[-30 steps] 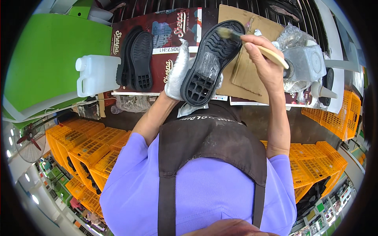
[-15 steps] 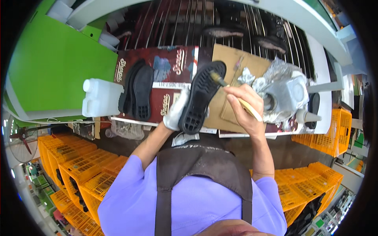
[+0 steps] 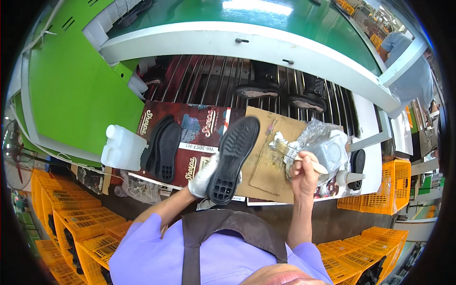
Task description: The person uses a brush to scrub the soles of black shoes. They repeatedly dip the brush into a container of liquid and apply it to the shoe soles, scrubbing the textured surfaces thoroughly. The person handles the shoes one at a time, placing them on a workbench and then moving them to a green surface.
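Note:
A black shoe sole stands tilted over the work surface, its inner side with grid pockets facing me. My left hand, in a white glove, grips it along its left edge. My bare right hand is closed around the pale handle of a brush, whose bristles point left, over a crumpled white wad on the brown cardboard. The brush is apart from the sole. Behind that hand, a translucent container lies wrapped in clear plastic. More black soles lie together at left.
A white jug stands at left by a green panel. Boots sit on metal rollers beyond the cardboard. A nozzle bottle lies at right. Orange crates flank me. Another person is at far right.
My right hand has drawn the brush off the sole and moved it right, to the white wad. The view has tilted up, showing more of the far side. My left hand keeps holding the sole.

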Tool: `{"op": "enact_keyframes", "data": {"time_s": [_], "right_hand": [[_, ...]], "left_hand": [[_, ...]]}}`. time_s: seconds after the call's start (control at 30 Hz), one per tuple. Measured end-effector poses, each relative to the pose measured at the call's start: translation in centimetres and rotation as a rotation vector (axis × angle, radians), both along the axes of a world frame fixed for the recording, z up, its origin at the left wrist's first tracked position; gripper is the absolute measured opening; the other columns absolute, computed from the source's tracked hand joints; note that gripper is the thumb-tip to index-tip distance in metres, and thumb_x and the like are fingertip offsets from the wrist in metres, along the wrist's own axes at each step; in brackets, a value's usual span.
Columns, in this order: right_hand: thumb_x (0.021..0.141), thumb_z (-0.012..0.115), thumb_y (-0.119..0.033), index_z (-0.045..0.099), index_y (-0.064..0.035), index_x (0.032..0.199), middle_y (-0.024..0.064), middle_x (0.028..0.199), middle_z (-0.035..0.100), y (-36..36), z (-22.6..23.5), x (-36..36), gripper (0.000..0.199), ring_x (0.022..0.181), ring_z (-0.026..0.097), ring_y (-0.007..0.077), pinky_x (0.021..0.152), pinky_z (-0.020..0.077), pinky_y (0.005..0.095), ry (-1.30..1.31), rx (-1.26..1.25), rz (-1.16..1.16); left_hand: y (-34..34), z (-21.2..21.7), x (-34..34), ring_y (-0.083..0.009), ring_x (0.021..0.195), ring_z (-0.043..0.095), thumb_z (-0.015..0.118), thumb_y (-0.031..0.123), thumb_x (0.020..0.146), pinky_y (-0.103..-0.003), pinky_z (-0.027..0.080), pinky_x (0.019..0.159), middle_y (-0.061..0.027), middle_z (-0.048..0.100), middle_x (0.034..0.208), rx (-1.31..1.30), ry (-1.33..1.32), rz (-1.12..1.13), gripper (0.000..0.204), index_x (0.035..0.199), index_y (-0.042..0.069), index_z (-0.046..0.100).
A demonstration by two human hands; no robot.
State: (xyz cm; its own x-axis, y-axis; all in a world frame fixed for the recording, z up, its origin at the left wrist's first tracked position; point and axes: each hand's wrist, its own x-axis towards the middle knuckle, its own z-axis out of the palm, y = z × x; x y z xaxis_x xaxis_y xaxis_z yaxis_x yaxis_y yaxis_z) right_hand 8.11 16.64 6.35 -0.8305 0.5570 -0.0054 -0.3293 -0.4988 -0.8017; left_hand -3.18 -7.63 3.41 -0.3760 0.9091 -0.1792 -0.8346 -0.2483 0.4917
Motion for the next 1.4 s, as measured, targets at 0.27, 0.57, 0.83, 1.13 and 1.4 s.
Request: {"op": "enact_keyframes", "data": {"time_s": [0.27, 0.57, 0.83, 1.13, 1.4], "right_hand": [[0.087, 0.060, -0.019, 0.058, -0.0036, 0.097, 0.0016, 0.065, 0.051, 0.1, -0.3, 2.1, 0.019, 0.054, 0.043, 0.0089, 0.047, 0.0338, 0.0207, -0.109, 0.071, -0.102], [0.087, 0.059, -0.017, 0.058, -0.0014, 0.097, 0.0021, 0.069, 0.053, -1.6, -1.0, 2.5, 0.019, 0.058, 0.045, 0.0072, 0.050, 0.0354, 0.0193, -0.171, 0.149, -0.035], [0.086, 0.058, -0.015, 0.059, 0.0022, 0.098, 0.0050, 0.067, 0.052, -1.5, -2.9, 2.8, 0.021, 0.056, 0.045, 0.0098, 0.050, 0.0372, 0.0211, -0.202, 0.205, 0.033], [0.085, 0.061, -0.017, 0.061, 0.0033, 0.095, 0.0059, 0.064, 0.052, -1.6, -3.7, 2.0, 0.022, 0.053, 0.045, 0.0103, 0.047, 0.0365, 0.0208, -0.257, 0.221, 0.060], [0.085, 0.061, -0.016, 0.061, 0.0035, 0.094, 0.0068, 0.065, 0.053, -1.7, -3.8, 2.0, 0.022, 0.053, 0.046, 0.0106, 0.047, 0.0366, 0.0209, -0.256, 0.228, 0.034]], "left_hand": [[13.5, 20.3, -13.5, -0.0203, 0.075, 0.060, 0.041, 0.043, 0.093, -0.032, 0.050, 0.068, -0.0104, 0.060, 0.084, 0.362, 0.545, 0.442, 0.045, 0.107, 0.002, 0.054], [17.9, 18.9, -22.6, -0.0051, 0.063, 0.043, 0.047, 0.031, 0.094, -0.022, 0.037, 0.057, 0.0045, 0.046, 0.070, 0.109, 0.975, 1.042, 0.026, 0.099, 0.008, 0.057], [2.1, 3.0, -3.8, -0.0250, 0.084, 0.063, 0.058, 0.008, 0.082, -0.033, 0.050, 0.072, -0.0159, 0.062, 0.097, -0.468, 1.593, 0.373, 0.026, 0.108, 0.001, 0.058], [-8.7, -1.2, -2.3, -0.0403, 0.108, 0.045, 0.068, 0.019, 0.074, -0.047, 0.041, 0.087, -0.0212, 0.047, 0.115, -1.528, 2.004, 0.872, 0.039, 0.107, 0.005, 0.054], [-11.4, -3.5, -1.7, -0.0486, 0.119, 0.032, 0.069, 0.032, 0.072, -0.055, 0.032, 0.091, -0.0248, 0.039, 0.126, -1.894, 1.919, 0.649, 0.050, 0.112, 0.007, 0.051]]}}
